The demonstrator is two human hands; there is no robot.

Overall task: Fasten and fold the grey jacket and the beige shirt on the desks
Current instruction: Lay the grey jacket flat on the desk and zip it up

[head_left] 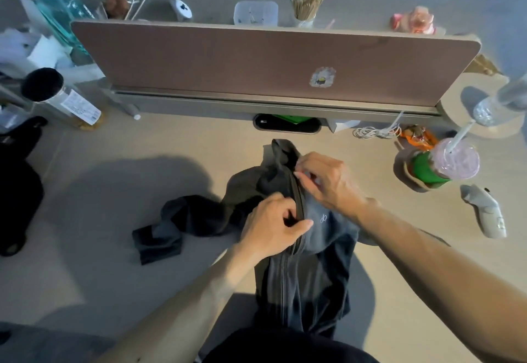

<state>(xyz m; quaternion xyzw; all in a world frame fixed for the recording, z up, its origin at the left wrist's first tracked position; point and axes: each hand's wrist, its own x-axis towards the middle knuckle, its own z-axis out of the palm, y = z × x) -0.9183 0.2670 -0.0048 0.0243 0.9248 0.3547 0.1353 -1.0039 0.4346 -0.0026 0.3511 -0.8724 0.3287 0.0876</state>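
The grey jacket [310,280] lies front-up on the beige desk [108,197], collar toward the divider and hem hanging over the near edge. One sleeve trails out to the left, crumpled. The zip line runs up its middle. My left hand [273,223] pinches the fabric at the zip about chest height. My right hand [325,183] pinches the zip higher up, near the collar, fingers closed on it. A small logo shows on the chest between the hands. No beige shirt is in view.
A brown divider panel [271,60] closes off the back of the desk. At the right stand a lidded drink cup with a straw [453,160] and a grey mouse [487,214]. A clear tube [60,100] and a black bag [17,186] sit at the left.
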